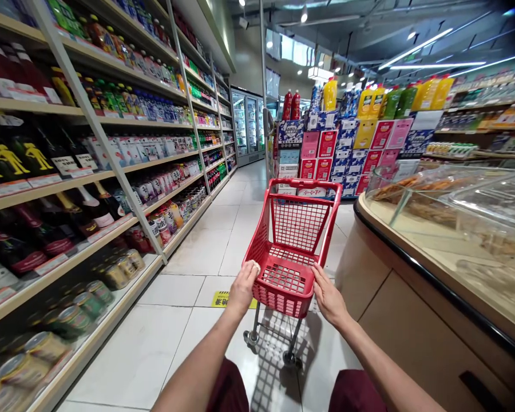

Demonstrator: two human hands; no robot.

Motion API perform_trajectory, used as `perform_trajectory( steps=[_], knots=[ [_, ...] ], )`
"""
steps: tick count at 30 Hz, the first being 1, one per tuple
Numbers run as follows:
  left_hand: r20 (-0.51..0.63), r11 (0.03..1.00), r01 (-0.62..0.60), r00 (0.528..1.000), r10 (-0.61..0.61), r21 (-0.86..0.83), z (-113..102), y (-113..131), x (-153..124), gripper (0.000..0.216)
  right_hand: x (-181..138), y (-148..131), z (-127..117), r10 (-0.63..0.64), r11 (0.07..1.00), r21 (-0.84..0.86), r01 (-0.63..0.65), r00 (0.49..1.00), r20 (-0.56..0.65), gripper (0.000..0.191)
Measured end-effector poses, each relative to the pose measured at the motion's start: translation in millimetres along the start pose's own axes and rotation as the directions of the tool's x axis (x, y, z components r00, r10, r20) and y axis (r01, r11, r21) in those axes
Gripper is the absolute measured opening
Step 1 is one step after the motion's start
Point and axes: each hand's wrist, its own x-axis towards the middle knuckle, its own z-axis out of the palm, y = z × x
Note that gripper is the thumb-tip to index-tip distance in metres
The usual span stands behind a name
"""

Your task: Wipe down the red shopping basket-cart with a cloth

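A small red plastic shopping cart [283, 303] stands in front of me, its latticed basket holding no goods. My left hand [242, 285] is closed at the basket's near left corner, fingers curled over the rim. A small whitish bit shows at its fingertips, too small to name. On the opposite side, my right hand [328, 294] lies against the near right rim with its fingers stretched out. Its thumb is mostly hidden. The cart's raised red handle [302, 183] is at the far end, away from both hands. Grey legs with casters carry the basket.
Shelves [154, 163] of bottles and cans line the left side. A curved counter [395, 297] with glass-fronted food bins bulges in close on the right. Stacked drink cartons [326, 154] stand ahead. A yellow floor sticker [220, 298] lies on the white tiles [175, 332].
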Motion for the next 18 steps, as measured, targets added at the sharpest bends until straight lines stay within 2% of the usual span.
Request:
perform_trajectory(
  steps=[2, 5, 7, 8, 11, 13, 18],
  knots=[
    [0.003, 1.000, -0.022, 1.000, 0.022, 0.018, 9, 16, -1, 0.043, -1, 1, 3, 0.008, 1.000, 0.030, -0.006, 0.999, -0.038, 0.048],
    [0.030, 0.978, -0.206, 0.978, 0.207, -0.031, 22, 44, -4, 0.039, -3, 6, 1, 0.002, 0.999, 0.032, -0.001, 1.000, -0.029, 0.049],
    [0.031, 0.968, -0.241, 0.970, 0.243, -0.065, 20, 40, -5, 0.040, -3, 10, -4, 0.003, 1.000, 0.017, -0.003, 1.000, -0.001, 0.048],
    [0.022, 0.978, -0.200, 0.979, 0.201, -0.065, 16, 31, -6, 0.041, -4, 11, -7, 0.008, 1.000, 0.009, -0.008, 1.000, 0.010, 0.048],
    [-0.021, 1.000, 0.026, 0.999, -0.026, -0.011, 3, 3, -6, 0.045, -5, 12, -8, 0.022, 1.000, 0.020, -0.022, 1.000, -0.007, 0.047],
    [-0.023, 0.998, 0.055, 0.998, -0.054, 0.012, 3, 4, -5, 0.046, -5, 10, -3, 0.028, 0.999, 0.046, -0.026, 0.998, -0.053, 0.048],
    [0.020, 0.977, -0.200, 0.979, 0.202, -0.073, 13, 42, -5, 0.043, -5, 7, 5, 0.029, 0.997, 0.073, -0.019, 0.990, -0.139, 0.049]
  ],
)
